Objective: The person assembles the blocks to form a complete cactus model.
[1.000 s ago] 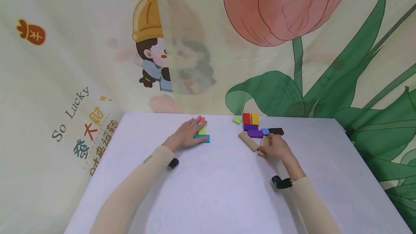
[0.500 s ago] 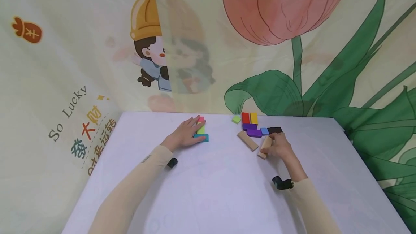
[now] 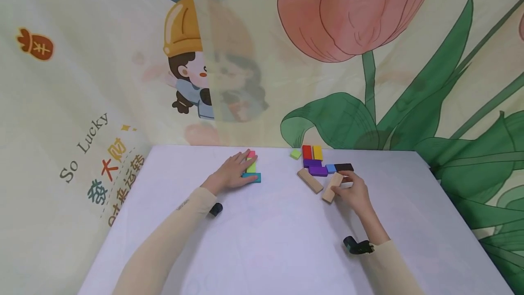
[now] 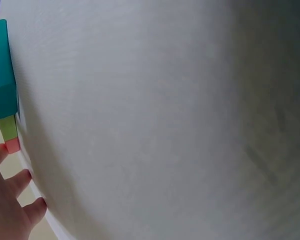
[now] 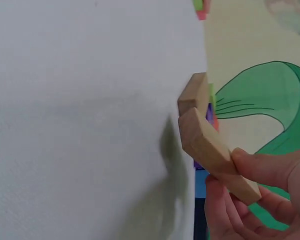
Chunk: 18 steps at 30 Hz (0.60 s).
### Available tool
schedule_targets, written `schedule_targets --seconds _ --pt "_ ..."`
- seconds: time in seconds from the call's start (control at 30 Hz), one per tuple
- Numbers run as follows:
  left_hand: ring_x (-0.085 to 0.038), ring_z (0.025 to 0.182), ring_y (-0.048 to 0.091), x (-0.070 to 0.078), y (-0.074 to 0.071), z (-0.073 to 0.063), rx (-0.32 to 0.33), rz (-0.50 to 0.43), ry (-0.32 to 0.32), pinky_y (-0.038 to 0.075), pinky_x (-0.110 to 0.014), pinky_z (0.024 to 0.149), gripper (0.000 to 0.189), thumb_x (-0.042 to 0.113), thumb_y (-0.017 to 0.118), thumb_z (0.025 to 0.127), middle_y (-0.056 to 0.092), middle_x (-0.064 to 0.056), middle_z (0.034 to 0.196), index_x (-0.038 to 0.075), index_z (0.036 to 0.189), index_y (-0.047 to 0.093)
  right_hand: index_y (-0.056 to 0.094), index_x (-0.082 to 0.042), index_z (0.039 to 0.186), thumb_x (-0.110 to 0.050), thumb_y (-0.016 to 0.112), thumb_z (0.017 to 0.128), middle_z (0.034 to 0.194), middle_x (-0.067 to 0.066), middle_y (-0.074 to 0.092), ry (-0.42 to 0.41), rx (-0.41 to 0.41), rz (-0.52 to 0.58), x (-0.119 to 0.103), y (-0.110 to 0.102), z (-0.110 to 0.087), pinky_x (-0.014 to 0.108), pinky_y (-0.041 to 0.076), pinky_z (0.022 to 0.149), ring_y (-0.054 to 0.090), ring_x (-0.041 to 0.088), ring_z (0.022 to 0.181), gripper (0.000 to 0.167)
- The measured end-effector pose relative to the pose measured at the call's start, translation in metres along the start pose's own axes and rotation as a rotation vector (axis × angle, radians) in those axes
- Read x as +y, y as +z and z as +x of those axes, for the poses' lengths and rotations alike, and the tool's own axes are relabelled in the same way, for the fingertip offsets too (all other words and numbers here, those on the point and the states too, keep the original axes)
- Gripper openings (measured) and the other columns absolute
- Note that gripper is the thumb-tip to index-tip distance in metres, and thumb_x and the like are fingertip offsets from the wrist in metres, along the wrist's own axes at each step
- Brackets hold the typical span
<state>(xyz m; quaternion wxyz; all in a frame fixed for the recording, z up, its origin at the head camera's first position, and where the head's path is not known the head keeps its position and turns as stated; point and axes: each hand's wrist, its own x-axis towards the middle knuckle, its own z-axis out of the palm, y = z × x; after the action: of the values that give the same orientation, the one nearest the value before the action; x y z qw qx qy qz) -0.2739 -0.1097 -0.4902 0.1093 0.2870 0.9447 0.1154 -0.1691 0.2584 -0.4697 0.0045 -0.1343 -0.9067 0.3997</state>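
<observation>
My left hand [image 3: 229, 171] lies with spread fingers over a short column of blocks. A teal block [image 3: 254, 178] is nearest me, with a lime green block [image 3: 251, 166] and a pink block [image 3: 251, 154] behind it. In the left wrist view the fingertips [image 4: 24, 176] stay extended beside the pink end. My right hand [image 3: 355, 191] pinches a plain wooden block [image 3: 332, 188] between thumb and fingers. The right wrist view shows this block [image 5: 210, 147] tilted, partly in front of a second wooden block [image 5: 192, 94]. That second block [image 3: 309, 181] lies slanted to its left.
Beyond the wooden blocks sit a red block [image 3: 307, 152], a yellow block [image 3: 317, 152], purple blocks [image 3: 317, 171], a blue block [image 3: 330, 169] and a black block [image 3: 345, 167]. A small green block [image 3: 295, 154] lies apart, near the white table's [image 3: 262, 240] back edge.
My right hand has drawn the wooden block slightly toward me and seems to have raised it, so more of it shows. The left hand stays in place on the column.
</observation>
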Motion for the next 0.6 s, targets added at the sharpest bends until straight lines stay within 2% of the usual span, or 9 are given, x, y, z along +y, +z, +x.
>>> schedule_targets --seconds 0.1,0.23,0.33,0.47,0.6 --pt "-0.042 0.149 0.016 -0.001 0.001 0.001 -0.001 -0.015 0.001 0.017 -0.058 0.119 0.078 0.061 0.045 0.092 0.011 -0.011 0.164 0.024 0.156 0.020 0.047 -0.003 0.136 -0.010 0.071 0.085 0.120 0.023 0.052 -0.001 -0.017 0.090 -0.003 -0.005 -0.006 0.020 0.051 0.064 0.059 0.023 0.081 0.057" --pt "-0.041 0.149 0.015 -0.003 0.005 0.000 -0.019 -0.009 0.003 0.016 -0.057 0.119 0.078 0.063 0.043 0.092 0.010 -0.010 0.165 0.025 0.156 0.017 0.044 -0.004 0.136 -0.010 0.072 0.085 0.121 0.022 0.051 -0.015 -0.111 0.176 -0.014 0.001 -0.021 0.022 0.056 0.068 0.062 0.016 0.076 0.058" --pt "-0.043 0.149 0.015 -0.004 0.007 -0.002 -0.016 -0.010 0.009 0.017 -0.058 0.118 0.078 0.061 0.044 0.093 0.011 -0.012 0.164 0.024 0.156 0.018 0.046 -0.004 0.131 -0.007 0.075 0.083 0.116 0.021 0.053 -0.037 -0.191 0.227 -0.022 0.016 -0.036 0.026 0.058 0.068 0.063 0.016 0.075 0.056" --pt "-0.043 0.149 0.016 -0.006 0.007 -0.003 0.002 -0.009 0.012 0.017 -0.058 0.118 0.077 0.061 0.045 0.093 0.012 -0.012 0.164 0.023 0.156 0.020 0.052 -0.007 0.124 -0.005 0.079 0.078 0.107 0.014 0.056 -0.050 -0.281 0.267 -0.028 0.041 -0.055 0.025 0.057 0.065 0.061 0.016 0.070 0.053" --pt "-0.042 0.149 0.016 -0.005 0.004 0.001 0.013 -0.005 0.024 0.018 -0.059 0.118 0.077 0.061 0.044 0.093 0.011 -0.012 0.164 0.023 0.156 0.020 0.056 -0.008 0.119 -0.007 0.081 0.074 0.099 0.009 0.057 -0.112 -0.369 0.219 -0.029 0.059 -0.074 0.021 0.053 0.060 0.058 0.015 0.065 0.052"
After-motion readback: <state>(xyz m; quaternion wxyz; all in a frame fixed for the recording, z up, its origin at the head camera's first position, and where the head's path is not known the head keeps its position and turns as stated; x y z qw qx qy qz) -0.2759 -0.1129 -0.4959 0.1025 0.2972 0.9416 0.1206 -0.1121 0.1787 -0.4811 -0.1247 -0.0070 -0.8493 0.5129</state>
